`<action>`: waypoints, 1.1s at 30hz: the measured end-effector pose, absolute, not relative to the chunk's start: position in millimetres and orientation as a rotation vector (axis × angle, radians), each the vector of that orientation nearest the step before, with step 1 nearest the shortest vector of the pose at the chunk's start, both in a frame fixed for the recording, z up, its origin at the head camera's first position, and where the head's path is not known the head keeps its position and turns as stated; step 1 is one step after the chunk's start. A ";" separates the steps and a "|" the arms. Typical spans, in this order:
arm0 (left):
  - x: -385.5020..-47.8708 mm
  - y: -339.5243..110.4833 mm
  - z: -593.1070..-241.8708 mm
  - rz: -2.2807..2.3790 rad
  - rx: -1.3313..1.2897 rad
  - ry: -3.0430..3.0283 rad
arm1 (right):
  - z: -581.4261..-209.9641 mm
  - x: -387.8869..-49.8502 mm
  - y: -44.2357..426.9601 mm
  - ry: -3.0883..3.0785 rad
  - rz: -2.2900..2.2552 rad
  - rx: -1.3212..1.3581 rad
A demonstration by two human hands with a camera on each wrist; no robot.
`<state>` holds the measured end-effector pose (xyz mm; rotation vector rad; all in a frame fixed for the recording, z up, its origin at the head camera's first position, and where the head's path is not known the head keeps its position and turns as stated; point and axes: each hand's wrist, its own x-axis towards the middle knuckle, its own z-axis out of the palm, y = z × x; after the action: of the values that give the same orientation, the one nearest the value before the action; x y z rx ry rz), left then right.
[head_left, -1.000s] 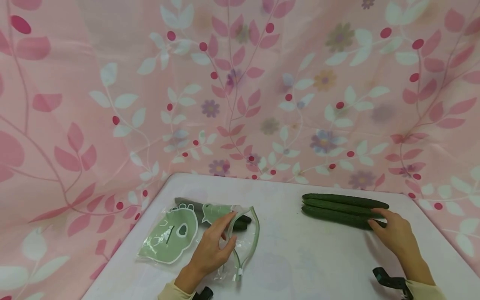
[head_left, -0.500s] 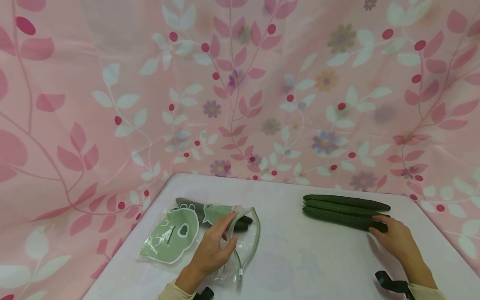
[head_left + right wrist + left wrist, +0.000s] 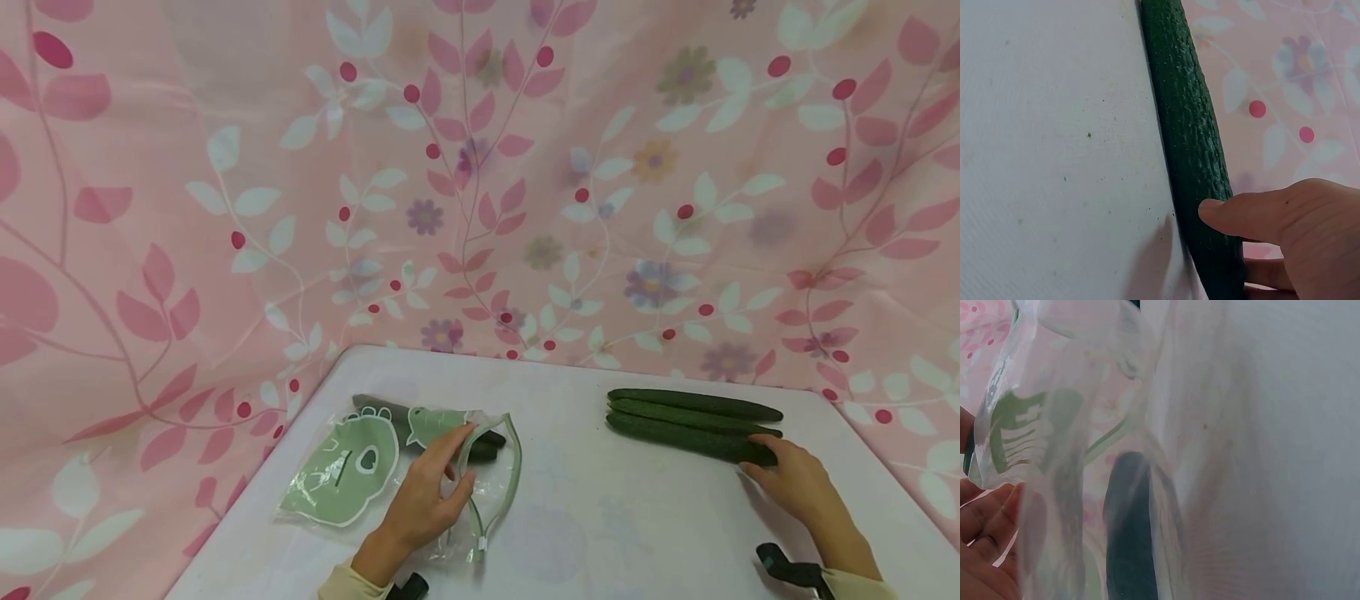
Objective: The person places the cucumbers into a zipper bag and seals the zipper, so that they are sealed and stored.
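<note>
My left hand holds the rim of a clear zip bag with green cartoon prints, its mouth gaping to the right. Inside lie dark green cucumbers, partly hidden by the print and my hand; one cucumber end shows through the plastic in the left wrist view. At the right, three long cucumbers lie side by side. My right hand grips the right end of the nearest cucumber, thumb on the near side and fingers behind. The middle cucumber and farthest cucumber lie behind it.
A white-covered table bears everything. Behind it hangs a pink floral curtain. A green-edged zip strip with a white slider lines the bag's mouth. Black wrist mounts sit near both sleeves.
My right fingers have slid slightly toward me, from across the middle cucumber onto the end of the nearest one. The left hand and bag look unchanged; the head view shifts slightly.
</note>
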<state>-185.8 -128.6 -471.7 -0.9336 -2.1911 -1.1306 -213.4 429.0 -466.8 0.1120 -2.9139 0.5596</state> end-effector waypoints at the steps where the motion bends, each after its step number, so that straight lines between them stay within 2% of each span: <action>1: -186.0 -128.5 -471.7 -1.128 -0.935 -2.187 | -466.5 -212.9 429.2 -2.916 0.555 0.109; 33: -185.9 -127.2 -471.1 -1.121 -0.935 -2.173 | -460.6 -203.2 434.4 -2.957 0.658 0.244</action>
<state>-185.9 -127.2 -471.1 -0.9353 -2.1729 -1.1207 -203.2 434.4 -460.6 0.2437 -2.9565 0.6581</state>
